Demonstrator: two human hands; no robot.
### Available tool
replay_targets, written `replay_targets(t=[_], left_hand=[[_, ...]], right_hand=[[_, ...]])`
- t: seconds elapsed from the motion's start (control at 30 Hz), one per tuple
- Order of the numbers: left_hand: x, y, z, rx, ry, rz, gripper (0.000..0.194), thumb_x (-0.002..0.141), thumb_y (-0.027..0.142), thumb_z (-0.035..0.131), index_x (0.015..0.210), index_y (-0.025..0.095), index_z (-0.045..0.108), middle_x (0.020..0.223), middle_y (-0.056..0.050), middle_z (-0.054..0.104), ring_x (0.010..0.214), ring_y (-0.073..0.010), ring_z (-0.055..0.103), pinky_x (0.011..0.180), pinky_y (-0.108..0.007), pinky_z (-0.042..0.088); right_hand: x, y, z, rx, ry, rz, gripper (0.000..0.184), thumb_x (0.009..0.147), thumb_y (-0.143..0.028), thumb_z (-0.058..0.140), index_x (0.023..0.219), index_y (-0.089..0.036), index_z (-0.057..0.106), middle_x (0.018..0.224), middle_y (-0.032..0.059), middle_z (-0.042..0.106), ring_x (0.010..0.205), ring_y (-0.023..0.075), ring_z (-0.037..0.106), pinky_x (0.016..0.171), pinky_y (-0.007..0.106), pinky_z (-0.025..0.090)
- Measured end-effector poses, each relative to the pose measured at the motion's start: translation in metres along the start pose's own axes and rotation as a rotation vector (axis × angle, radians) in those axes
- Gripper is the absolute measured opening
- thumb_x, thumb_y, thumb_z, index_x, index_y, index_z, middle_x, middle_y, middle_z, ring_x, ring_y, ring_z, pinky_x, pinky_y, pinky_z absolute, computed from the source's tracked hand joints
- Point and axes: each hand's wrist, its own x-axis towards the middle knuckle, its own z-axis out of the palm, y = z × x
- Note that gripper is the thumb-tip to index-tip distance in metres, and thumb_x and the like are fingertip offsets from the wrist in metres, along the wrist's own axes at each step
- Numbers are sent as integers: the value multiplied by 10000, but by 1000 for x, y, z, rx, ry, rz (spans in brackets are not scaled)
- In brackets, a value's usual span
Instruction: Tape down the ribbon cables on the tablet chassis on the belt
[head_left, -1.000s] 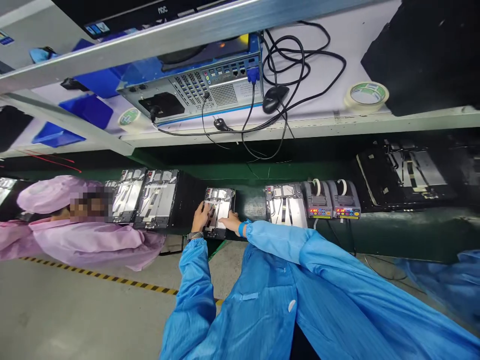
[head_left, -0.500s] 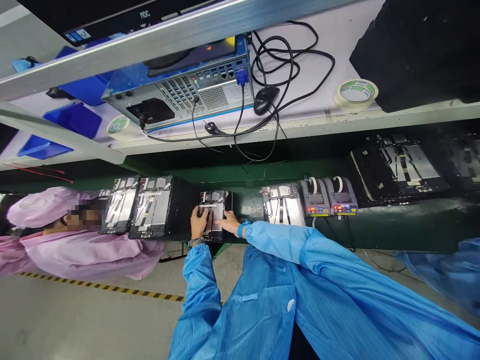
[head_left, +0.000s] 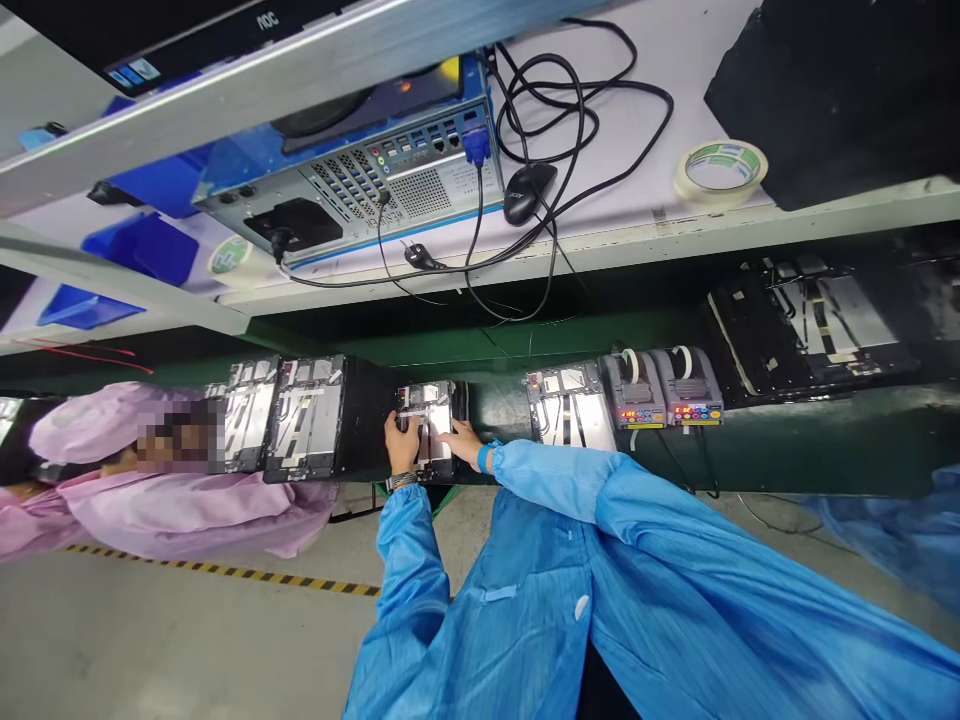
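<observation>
An opened tablet (head_left: 428, 440) with silvery innards and dark cables showing lies on the dark bench between my hands. My left hand (head_left: 403, 443) grips its left edge, the thumb lying over the inner parts. On the opposite side, my right hand (head_left: 463, 443) holds the right edge, thumb resting on the silvery face. The fingers below the edges are partly hidden. Another opened tablet (head_left: 568, 405) lies to the right of my right hand, and stacked open tablets (head_left: 309, 415) stand to the left.
Two tape dispensers (head_left: 638, 392) with lit panels stand right of the tablets. Farther right is another stack of opened tablets (head_left: 817, 320). A co-worker in a pink smock (head_left: 202, 510) sits at left. The shelf above bears a computer case (head_left: 360, 185), cables and a tape roll (head_left: 721, 170).
The view has shifted slightly. The tablet between my hands now catches more light on its silvery face. Both hands stay at its edges.
</observation>
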Motion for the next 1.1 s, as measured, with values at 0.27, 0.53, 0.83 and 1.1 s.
replay_targets(t=[0.27,0.53,0.83,1.1], left_hand=[[-63,-27,1,-119,509,-64,438,896,372,618,1242,105,616,1245,-168,635,1202,-291,595,1105,-462,428],[-140,85,58,-427,21,212,270,946,399,585,1077,192,699,1048,-65,713,975,-206,677,933,-373,531],[-137,189,103,-504,-218,457,223,941,365,608,1044,192,704,1084,-76,687,1031,-200,656,878,-318,526],[-129,156,94,-503,-163,344,253,935,385,611,1075,197,707,1077,-78,701,993,-201,656,855,-320,513]], right_hand=[[-119,-3,-95,124,-467,-388,339,855,-403,750,1108,-179,722,1073,69,742,988,215,686,906,336,531],[-190,148,-314,331,1074,-119,318,778,-472,705,861,-165,693,689,25,666,570,125,543,557,259,435],[-129,220,-303,460,944,-9,381,607,-434,826,858,-174,703,877,67,745,905,206,676,888,334,510],[-142,229,-299,468,944,13,471,573,-607,800,740,-184,676,613,9,614,629,170,562,647,307,458]])
